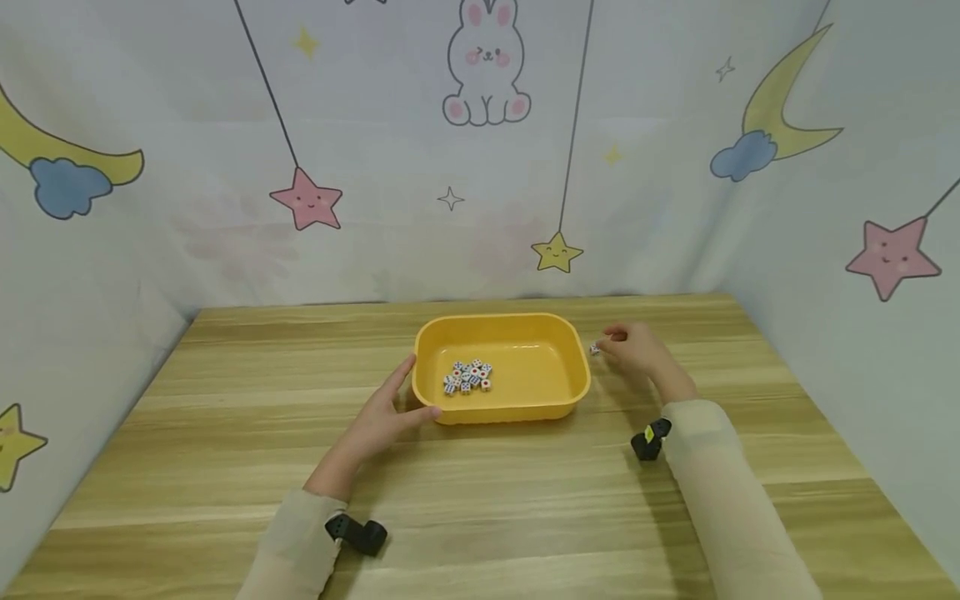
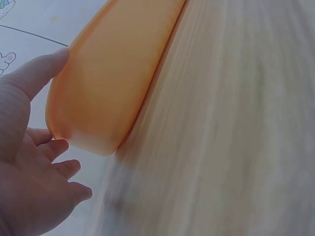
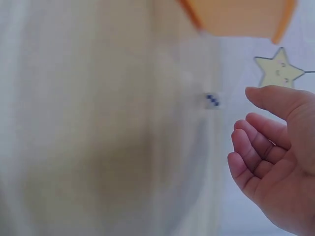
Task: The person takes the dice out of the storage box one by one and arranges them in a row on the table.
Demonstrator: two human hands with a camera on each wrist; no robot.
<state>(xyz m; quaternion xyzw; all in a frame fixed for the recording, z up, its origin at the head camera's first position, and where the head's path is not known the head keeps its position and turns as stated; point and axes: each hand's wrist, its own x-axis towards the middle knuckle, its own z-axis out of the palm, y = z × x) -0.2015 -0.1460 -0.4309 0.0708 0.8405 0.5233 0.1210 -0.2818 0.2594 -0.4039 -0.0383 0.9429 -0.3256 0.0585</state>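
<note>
A yellow plastic tub point(image 1: 532, 412) stands on the table with several small white dice point(image 1: 467, 377) clustered in its left part. My left hand point(image 1: 382, 421) spans the tub's near left corner, thumb along the front rim and fingers at the left side. In the left wrist view, the thumb point(image 2: 47, 69) lies at the rim and the other fingers are loosely bent. To the right of the tub, a single die point(image 1: 595, 349) lies on the table. My right hand point(image 1: 637, 348) is right beside it; in the right wrist view the fingers hold nothing and the die point(image 3: 212, 101) sits just beyond the thumb tip.
The wood-grain table point(image 1: 480, 517) reaches back to a white cloth wall point(image 1: 382, 150) printed with stars, moons and a rabbit. More cloth hangs on both sides. A black wrist camera point(image 1: 356, 533) is worn on the left sleeve, another black camera point(image 1: 650, 440) on the right.
</note>
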